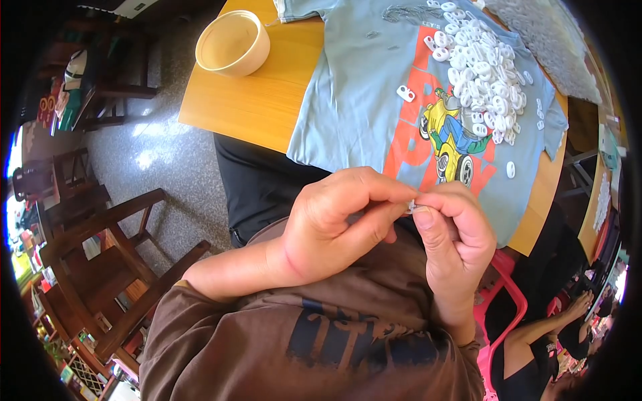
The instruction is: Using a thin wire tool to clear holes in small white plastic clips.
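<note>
In front of my chest, my left hand (334, 217) and my right hand (458, 234) meet at the fingertips. Both pinch a tiny whitish plastic piece (411, 206), mostly covered by the fingers, so its exact shape cannot be made out. Beyond them a light blue T-shirt (348, 100) with an orange and yellow print lies spread over the table. On its far right part sits a heap of small white oval plastic pieces with holes (481, 73). One loose white piece (405, 93) rests left of the heap, and another (511, 169) lies nearer to my right hand.
A cream round bowl (244, 65) stands on the wooden table (241, 100) at the far left. Whitish bulky material (548, 40) lies at the far right. Wooden chairs (127, 260) are on the left. Beside me on the right are a pink chair (513, 297) and another person's arm (545, 327).
</note>
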The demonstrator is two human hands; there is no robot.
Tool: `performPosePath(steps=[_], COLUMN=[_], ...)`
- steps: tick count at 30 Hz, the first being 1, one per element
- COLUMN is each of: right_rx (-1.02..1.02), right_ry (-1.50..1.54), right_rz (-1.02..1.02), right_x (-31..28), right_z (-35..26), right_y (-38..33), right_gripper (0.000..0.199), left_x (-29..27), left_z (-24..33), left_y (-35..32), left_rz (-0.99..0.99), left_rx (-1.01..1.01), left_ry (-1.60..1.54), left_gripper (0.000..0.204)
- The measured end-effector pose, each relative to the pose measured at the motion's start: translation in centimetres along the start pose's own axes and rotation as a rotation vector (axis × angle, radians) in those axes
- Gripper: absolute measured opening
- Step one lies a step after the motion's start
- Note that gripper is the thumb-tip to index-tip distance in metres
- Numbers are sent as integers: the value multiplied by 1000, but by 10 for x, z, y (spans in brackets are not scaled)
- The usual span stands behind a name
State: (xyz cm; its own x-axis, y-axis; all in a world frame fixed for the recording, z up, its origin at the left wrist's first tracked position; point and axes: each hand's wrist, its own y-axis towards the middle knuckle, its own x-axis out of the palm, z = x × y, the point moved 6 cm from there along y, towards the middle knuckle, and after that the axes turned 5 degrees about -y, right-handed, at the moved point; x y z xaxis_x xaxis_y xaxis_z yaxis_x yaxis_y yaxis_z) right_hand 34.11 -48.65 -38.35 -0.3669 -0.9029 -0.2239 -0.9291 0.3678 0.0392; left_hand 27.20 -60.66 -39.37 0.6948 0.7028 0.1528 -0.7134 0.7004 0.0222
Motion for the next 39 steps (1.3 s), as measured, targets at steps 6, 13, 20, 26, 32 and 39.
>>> performPosePath(steps=[6,13,20,26,32,39], right_rx=[-42,99,19,171,101,114], right_ry=[-123,204,178,318,176,96], right_rz=[-26,-33,-95,-30,-31,-34], right_x=[1,5,1,1,0,1], right_z=[0,15,8,15,13,15], right_y=[2,0,2,-2,1,-5], right_gripper=[7,8,17,20,10,6], left_x=[4,2,3,2,3,7], left_z=[10,-13,-14,-17,-15,-4], left_y=[-2,-4,-3,-4,-4,-3], left_rz=[7,25,10,37,11,-12], left_rx=[240,-247,-275,-309,-275,-16], left_ry=[233,-206,-321,-387,-269,29], left_gripper=[16,14,14,14,15,17])
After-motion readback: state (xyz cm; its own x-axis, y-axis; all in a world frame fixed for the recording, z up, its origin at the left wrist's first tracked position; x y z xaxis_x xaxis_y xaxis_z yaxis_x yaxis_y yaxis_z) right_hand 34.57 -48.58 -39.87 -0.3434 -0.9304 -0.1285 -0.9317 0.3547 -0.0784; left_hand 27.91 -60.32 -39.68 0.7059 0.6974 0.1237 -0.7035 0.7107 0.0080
